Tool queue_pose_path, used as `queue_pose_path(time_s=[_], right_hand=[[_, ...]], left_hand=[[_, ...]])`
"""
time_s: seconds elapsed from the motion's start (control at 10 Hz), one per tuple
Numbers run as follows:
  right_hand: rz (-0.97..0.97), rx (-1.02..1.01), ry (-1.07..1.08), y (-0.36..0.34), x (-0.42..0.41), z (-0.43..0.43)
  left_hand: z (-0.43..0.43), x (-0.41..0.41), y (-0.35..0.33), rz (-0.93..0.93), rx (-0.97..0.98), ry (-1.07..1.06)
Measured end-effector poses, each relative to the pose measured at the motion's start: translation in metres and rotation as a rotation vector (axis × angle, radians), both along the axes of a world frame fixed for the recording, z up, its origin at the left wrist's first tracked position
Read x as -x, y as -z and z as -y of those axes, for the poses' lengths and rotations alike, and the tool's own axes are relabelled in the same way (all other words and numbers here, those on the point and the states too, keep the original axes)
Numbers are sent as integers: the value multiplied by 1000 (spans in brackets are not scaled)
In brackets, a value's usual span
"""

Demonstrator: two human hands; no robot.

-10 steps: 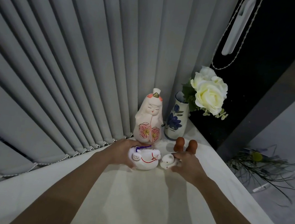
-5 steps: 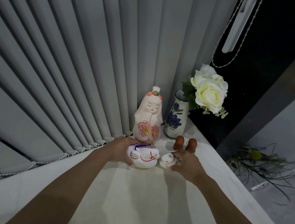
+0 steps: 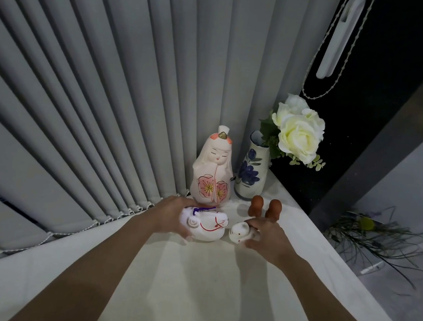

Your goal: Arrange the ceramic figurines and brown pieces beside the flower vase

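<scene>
A blue-flowered vase (image 3: 252,170) with white roses (image 3: 298,133) stands in the far corner of the white ledge (image 3: 190,290). Left of it stands a tall pink doll figurine (image 3: 213,171), upright. Two brown pieces (image 3: 265,208) stand side by side in front of the vase. My left hand (image 3: 172,214) wraps around a white animal figurine (image 3: 205,224) with red lines and a purple cord, resting on the ledge in front of the doll. My right hand (image 3: 267,235) grips a small white figurine (image 3: 238,232) just right of it, below the brown pieces.
Grey vertical blinds (image 3: 107,95) close off the left and back. A dark wall with a white blind handle (image 3: 337,40) and bead cord rises on the right. The ledge's right edge drops to a grey floor with loose flower stems (image 3: 373,237).
Both hands and their two figurines have stayed almost in place; the view has shifted only slightly.
</scene>
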State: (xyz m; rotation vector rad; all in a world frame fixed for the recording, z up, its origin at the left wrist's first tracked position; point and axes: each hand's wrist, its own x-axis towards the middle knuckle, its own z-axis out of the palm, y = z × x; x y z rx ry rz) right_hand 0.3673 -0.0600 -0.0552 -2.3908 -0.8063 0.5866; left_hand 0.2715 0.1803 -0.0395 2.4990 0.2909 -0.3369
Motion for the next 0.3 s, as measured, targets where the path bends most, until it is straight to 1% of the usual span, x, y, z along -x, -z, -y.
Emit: queue_pose_path(time_s=[0.1, 0.3], right_hand=[[6, -9, -1, 1, 2, 2], [87, -82, -39, 1, 7, 11]], left_hand=[[-2, 3, -3, 28, -34, -1], [-8, 24, -9, 44, -42, -124]])
